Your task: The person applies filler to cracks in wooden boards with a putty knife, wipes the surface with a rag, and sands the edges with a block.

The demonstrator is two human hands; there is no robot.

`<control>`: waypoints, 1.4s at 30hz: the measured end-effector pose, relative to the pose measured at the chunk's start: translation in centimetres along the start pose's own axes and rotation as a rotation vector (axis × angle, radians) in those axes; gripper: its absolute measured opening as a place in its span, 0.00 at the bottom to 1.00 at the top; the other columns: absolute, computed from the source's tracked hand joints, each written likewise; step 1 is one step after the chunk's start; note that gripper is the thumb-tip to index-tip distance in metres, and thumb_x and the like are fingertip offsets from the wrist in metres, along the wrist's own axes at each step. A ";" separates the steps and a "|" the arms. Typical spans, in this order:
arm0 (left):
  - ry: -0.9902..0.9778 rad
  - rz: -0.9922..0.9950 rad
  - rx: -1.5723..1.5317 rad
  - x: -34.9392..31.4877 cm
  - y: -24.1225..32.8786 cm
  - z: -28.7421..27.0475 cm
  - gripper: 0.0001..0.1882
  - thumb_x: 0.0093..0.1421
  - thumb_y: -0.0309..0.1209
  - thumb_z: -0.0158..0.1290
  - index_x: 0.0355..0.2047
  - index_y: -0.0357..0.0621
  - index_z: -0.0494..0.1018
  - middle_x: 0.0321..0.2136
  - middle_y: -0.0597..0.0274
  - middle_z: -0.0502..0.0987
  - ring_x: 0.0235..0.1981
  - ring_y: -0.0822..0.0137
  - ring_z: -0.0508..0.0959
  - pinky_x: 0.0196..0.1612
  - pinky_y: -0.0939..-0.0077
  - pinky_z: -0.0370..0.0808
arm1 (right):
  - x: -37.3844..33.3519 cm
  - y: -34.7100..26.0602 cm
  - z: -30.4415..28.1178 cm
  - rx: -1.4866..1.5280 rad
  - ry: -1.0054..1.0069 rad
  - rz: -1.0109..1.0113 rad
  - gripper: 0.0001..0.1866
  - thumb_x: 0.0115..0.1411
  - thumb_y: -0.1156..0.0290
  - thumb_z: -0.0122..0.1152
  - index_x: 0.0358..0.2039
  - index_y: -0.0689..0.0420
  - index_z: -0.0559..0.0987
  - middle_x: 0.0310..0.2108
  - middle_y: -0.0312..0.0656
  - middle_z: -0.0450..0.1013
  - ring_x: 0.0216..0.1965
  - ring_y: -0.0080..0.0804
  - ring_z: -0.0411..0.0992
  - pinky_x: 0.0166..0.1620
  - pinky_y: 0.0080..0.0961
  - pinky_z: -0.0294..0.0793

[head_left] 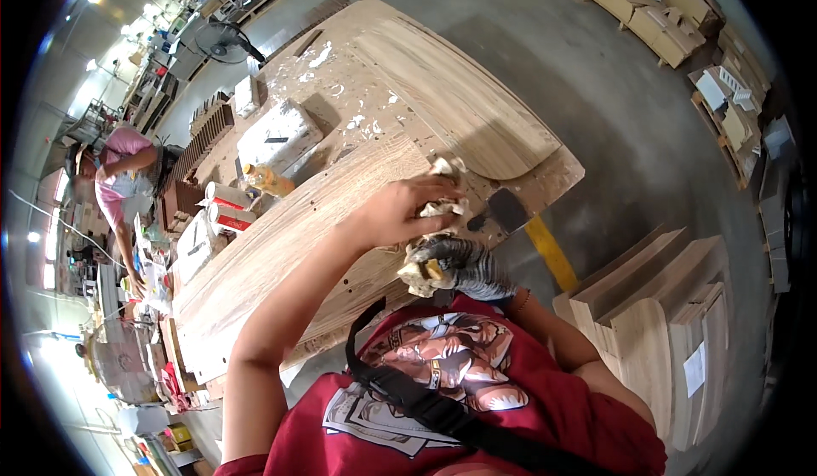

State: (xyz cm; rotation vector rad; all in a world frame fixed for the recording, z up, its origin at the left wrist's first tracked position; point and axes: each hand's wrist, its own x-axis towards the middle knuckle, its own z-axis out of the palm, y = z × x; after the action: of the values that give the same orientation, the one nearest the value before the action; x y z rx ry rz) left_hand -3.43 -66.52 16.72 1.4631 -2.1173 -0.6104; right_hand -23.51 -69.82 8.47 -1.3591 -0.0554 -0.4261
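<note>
My bare left hand (402, 212) is closed on a crumpled whitish rag (448, 206) over the right end of a long wood-grain board (289, 242). Just below it, my right hand (472, 267), in a grey striped glove, grips a crumpled cream-coloured rag (417, 277) near the board's edge. Whether the two rags are one piece is hidden by the fingers. A dark pad-like piece (508, 210) lies on the table corner, to the right of my hands.
A second rounded wood-grain panel (459, 93) lies farther back on the smeared worktable (332, 76). At left are a yellow bottle (268, 180), a white container (281, 136) and red-and-white cans (230, 216). A co-worker in pink (128, 170) bends beyond. Stacked panels (642, 331) stand right.
</note>
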 end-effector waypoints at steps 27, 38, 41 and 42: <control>-0.020 -0.008 0.273 -3.0 5.0 2.8 0.24 0.48 0.34 0.62 0.48 0.44 0.75 0.44 0.54 0.75 0.52 0.54 0.73 0.56 0.62 0.72 | -3.4 -1.2 -8.8 0.493 0.451 -0.150 0.29 0.55 0.64 0.69 0.54 0.64 0.72 0.51 0.48 0.73 0.56 0.47 0.70 0.58 0.40 0.70; 0.207 0.027 0.051 -6.0 5.5 2.8 0.22 0.48 0.32 0.63 0.45 0.43 0.77 0.46 0.55 0.77 0.46 0.54 0.78 0.59 0.59 0.72 | 1.1 0.7 -8.6 0.501 0.610 -0.138 0.24 0.58 0.70 0.64 0.53 0.64 0.72 0.51 0.43 0.72 0.52 0.33 0.71 0.58 0.30 0.68; 0.010 0.112 0.019 -8.7 6.6 3.6 0.23 0.46 0.34 0.64 0.44 0.43 0.78 0.43 0.54 0.79 0.46 0.54 0.78 0.60 0.58 0.71 | 0.9 0.5 -6.8 0.272 0.603 -0.160 0.20 0.57 0.70 0.65 0.48 0.63 0.76 0.47 0.42 0.74 0.48 0.30 0.72 0.55 0.27 0.70; -0.009 0.096 -0.028 -9.6 7.6 3.2 0.22 0.46 0.33 0.64 0.43 0.43 0.78 0.39 0.54 0.80 0.45 0.54 0.79 0.57 0.59 0.73 | 0.5 0.5 -6.1 0.163 0.638 -0.143 0.17 0.56 0.69 0.66 0.45 0.62 0.78 0.43 0.39 0.76 0.45 0.27 0.73 0.53 0.26 0.71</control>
State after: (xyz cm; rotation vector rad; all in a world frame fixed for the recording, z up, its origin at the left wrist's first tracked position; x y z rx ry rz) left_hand -7.99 -54.77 17.44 1.3369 -2.1632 -0.6089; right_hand -24.10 -75.68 6.83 -1.0132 0.3346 -0.9390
